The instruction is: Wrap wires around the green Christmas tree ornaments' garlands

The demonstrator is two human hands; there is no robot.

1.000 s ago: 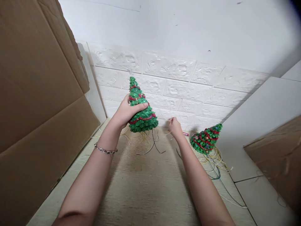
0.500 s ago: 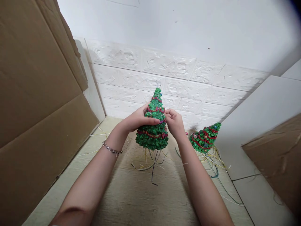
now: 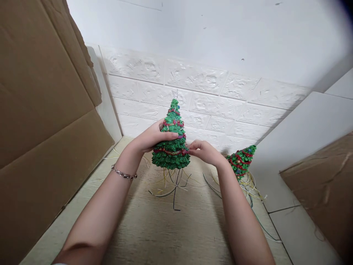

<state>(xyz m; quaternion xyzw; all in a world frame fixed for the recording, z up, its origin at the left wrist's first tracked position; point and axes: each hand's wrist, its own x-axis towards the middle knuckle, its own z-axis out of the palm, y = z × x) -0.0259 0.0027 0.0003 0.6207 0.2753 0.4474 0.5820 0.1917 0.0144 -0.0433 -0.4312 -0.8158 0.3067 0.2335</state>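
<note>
green tree [image 3: 168,160], red garland [image 3: 171,151], perhaps beaded

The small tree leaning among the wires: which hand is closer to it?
Right. The right hand is just left of the leaning tree, touching the held tree. The left hand wraps the held tree from its other side, farther off.

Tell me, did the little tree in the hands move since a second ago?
Yes. The held tree has shifted a little right, toward the leaning tree on the table, and now meets the right hand.
</note>
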